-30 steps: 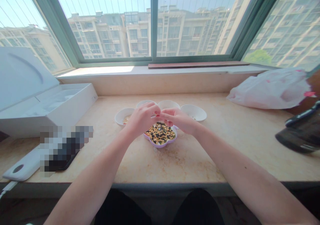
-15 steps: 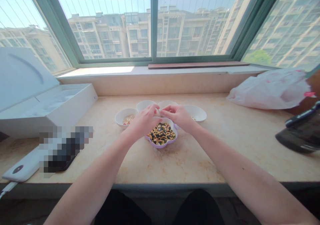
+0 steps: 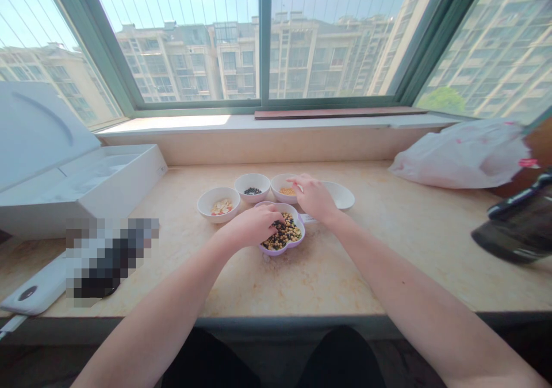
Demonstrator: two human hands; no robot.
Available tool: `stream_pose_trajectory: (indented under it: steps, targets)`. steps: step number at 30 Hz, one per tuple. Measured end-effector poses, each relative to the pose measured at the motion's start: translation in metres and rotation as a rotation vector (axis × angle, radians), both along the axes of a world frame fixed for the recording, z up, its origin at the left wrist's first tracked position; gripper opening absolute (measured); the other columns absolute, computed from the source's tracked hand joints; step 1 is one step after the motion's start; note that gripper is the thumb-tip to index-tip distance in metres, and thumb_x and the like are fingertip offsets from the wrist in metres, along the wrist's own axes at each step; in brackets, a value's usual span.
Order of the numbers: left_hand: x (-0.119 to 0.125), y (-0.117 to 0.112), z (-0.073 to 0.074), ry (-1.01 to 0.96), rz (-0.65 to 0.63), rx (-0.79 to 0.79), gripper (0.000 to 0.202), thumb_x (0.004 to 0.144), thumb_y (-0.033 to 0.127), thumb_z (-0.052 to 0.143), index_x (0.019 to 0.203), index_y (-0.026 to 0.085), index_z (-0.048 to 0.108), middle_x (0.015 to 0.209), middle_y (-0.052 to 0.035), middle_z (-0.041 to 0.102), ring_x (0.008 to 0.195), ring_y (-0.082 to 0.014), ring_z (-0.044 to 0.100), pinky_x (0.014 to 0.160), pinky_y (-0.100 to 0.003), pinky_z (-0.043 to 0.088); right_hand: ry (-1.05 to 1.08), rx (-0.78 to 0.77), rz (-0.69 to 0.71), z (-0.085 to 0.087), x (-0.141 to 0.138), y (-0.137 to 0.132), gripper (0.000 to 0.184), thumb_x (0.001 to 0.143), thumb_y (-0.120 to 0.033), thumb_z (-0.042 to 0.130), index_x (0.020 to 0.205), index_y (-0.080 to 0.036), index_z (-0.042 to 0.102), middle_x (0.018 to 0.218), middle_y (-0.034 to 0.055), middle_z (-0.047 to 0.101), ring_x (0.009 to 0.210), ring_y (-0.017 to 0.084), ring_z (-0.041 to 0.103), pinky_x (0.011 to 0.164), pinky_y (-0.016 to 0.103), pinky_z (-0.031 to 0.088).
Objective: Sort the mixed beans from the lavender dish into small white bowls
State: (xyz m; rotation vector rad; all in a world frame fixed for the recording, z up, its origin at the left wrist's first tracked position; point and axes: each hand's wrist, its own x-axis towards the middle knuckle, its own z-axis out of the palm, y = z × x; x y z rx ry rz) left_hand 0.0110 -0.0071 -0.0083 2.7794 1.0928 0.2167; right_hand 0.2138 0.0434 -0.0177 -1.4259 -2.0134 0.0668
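Bean dish rim [image 3: 281,253] under left hand [image 3: 252,226]

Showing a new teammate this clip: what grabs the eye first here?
Mid-frame, the left hand dips into a lilac-rimmed flower-shaped dish of mixed beans, while the right hand sits over a white bowl of yellow grains. Behind them, a wide green-framed window shows apartment blocks. At far left, a large open white box stands out.
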Motion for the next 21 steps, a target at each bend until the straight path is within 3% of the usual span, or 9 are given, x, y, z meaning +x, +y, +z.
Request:
stream_pose_trajectory:
  steps: [10,21]
  targets:
    - [0.0019,-0.0027,0.0049,0.025,0.005,0.002,0.025,0.092,0.011,0.053,0.085,0.019,0.075,0.098,-0.0064,0.071,0.098,-0.0232,0.067,0.083,-0.032,0.052,0.013,0.027,-0.017,0.0033,-0.0024,-0.0041,0.025,0.096,-0.024,0.06,0.113,-0.019,0.076,0.111,0.0094,0.071,0.088,0.023,0.067,0.087,0.037,0.049]
    - [0.0001,-0.0022,0.0034,-0.01,-0.01,0.055,0.022,0.091,0.011,0.058,0.081,0.02,0.075,0.097,-0.0055,0.07,0.092,-0.0212,0.068,0.081,-0.032,0.052,0.043,0.014,0.015,0.0028,-0.0023,-0.0043,0.023,0.093,-0.026,0.064,0.113,-0.02,0.076,0.11,0.0091,0.069,0.084,0.021,0.066,0.084,0.037,0.05]
